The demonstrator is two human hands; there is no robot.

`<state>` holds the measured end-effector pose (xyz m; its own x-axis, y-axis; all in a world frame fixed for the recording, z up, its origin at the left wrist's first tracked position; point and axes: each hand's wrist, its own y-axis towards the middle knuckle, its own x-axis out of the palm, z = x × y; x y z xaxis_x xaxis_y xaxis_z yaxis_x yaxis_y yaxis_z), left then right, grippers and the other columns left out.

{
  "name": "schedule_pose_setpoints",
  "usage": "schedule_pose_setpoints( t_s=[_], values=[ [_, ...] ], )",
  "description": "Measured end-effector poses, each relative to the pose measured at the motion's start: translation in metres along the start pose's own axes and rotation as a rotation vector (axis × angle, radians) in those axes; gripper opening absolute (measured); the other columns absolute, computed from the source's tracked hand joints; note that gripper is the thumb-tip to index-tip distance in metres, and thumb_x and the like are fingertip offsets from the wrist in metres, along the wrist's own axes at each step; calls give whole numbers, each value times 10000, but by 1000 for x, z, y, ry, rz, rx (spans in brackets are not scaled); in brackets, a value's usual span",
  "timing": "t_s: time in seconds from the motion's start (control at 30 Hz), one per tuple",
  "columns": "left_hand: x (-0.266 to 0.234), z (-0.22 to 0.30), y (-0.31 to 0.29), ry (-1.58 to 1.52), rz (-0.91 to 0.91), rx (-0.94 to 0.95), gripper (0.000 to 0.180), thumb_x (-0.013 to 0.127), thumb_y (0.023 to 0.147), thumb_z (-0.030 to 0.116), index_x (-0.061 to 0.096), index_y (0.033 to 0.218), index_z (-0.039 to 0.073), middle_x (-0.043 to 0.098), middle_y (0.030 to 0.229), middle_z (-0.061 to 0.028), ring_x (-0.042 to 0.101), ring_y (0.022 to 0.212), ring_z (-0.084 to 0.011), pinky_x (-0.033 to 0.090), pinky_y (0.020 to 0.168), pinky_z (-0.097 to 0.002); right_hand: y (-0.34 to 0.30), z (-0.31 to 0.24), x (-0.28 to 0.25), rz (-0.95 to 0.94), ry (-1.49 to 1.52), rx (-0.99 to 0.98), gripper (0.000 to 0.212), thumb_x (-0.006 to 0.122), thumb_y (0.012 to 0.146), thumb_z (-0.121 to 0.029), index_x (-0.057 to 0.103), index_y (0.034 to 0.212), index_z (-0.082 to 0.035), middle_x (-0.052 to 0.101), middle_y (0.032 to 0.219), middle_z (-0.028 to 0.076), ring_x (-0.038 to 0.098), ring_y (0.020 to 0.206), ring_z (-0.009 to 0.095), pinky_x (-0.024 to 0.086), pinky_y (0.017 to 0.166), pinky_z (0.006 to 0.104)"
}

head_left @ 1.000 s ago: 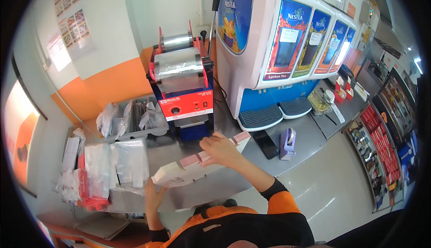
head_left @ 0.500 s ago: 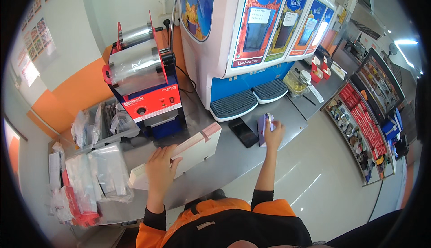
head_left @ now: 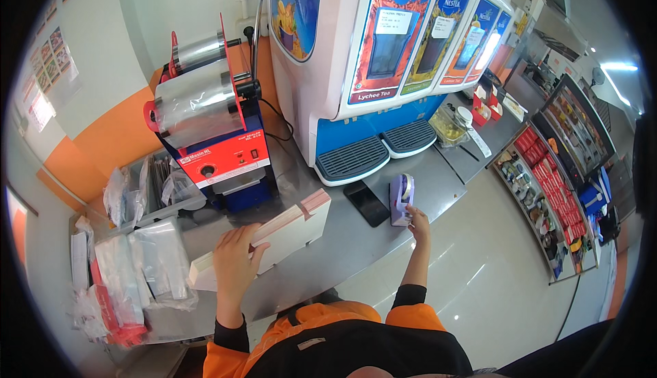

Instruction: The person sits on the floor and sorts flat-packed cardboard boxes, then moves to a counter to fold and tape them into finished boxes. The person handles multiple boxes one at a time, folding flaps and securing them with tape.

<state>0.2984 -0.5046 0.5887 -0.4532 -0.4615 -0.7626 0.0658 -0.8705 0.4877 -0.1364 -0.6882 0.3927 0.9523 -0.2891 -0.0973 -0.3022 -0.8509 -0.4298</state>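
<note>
My left hand [head_left: 235,253] is closed over the top edge of a stack of flat white cardboard pieces [head_left: 293,240] with pinkish edges. The stack stands on its long side on the steel counter, tilted slightly. A purple tape dispenser [head_left: 396,198] with a roll of tape sits at the counter's front edge. At its near end, my right hand [head_left: 419,226] has its fingers pinched together. Whatever lies between those fingertips is too small to see. A black phone [head_left: 367,203] lies flat just left of the dispenser.
Behind the counter stand a red and blue cup sealing machine [head_left: 222,155] and a white drink dispenser [head_left: 328,56] with black drip trays. Clear plastic bags [head_left: 163,258] and a grey bin [head_left: 198,203] are at the left. A stocked display shelf [head_left: 547,200] stands across the floor.
My right hand has moved from the top of the tape dispenser down to its near end, uncovering the roll. My left hand stays on the cardboard stack. The view has shifted slightly.
</note>
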Motion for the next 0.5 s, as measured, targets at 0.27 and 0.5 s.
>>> schedule_pose_setpoints(
  t_s=[0.27,0.5],
  values=[
    [0,5,4,-7,-38,-42,346,729,703,187,615,1001,54,630,841,-100,577,775,-301,438,749,-384,-4,28,-13,-101,424,-131,117,621,845,-210,584,849,-99,537,821,-4,481,789,127,450,792,330],
    [0,4,6,14,-17,-42,348,736,695,189,625,995,51,626,808,-99,579,733,-275,435,736,-376,-13,70,-13,-198,722,-342,116,579,854,-161,527,783,-86,541,828,22,525,890,165,408,972,404]
  ],
)
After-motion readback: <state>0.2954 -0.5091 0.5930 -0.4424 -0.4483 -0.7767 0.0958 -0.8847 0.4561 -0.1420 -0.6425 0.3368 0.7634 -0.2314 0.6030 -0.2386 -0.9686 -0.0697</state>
